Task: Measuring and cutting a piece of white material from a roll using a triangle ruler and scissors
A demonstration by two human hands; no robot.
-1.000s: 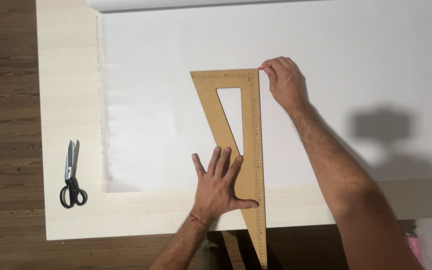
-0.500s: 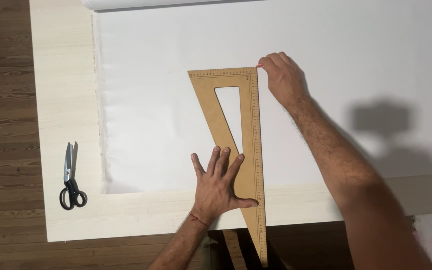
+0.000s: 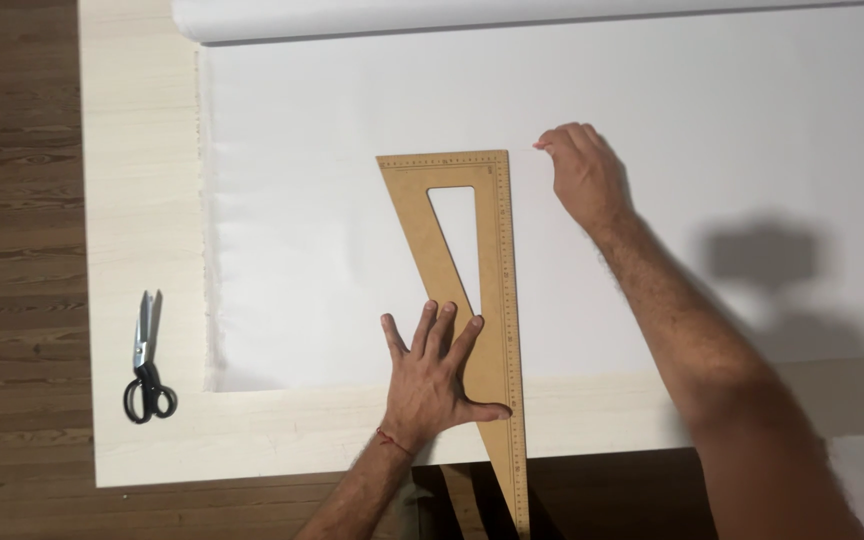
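Observation:
A long wooden triangle ruler (image 3: 497, 300) with a cut-out lies on a white sheet of fabric (image 3: 332, 200), its narrow tip reaching past the table's near edge. My left hand (image 3: 437, 375) lies flat on the ruler's lower part, fingers spread, pressing it down. My right hand (image 3: 582, 175) rests on the white sheet just right of the ruler's top right corner. Its fingertips are pinched together and sit a little apart from the ruler. Whether they hold something small is too fine to see.
The white sheet comes off a roll (image 3: 452, 18) at the far edge of a pale wooden table (image 3: 142, 200). Black-handled scissors (image 3: 147, 360) lie shut on the table's left strip. Dark wooden floor (image 3: 12, 250) lies to the left. A shadow falls on the sheet at right.
My right hand has moved a little to the right, off the ruler's top corner that it was touching. My left hand and the ruler have stayed put.

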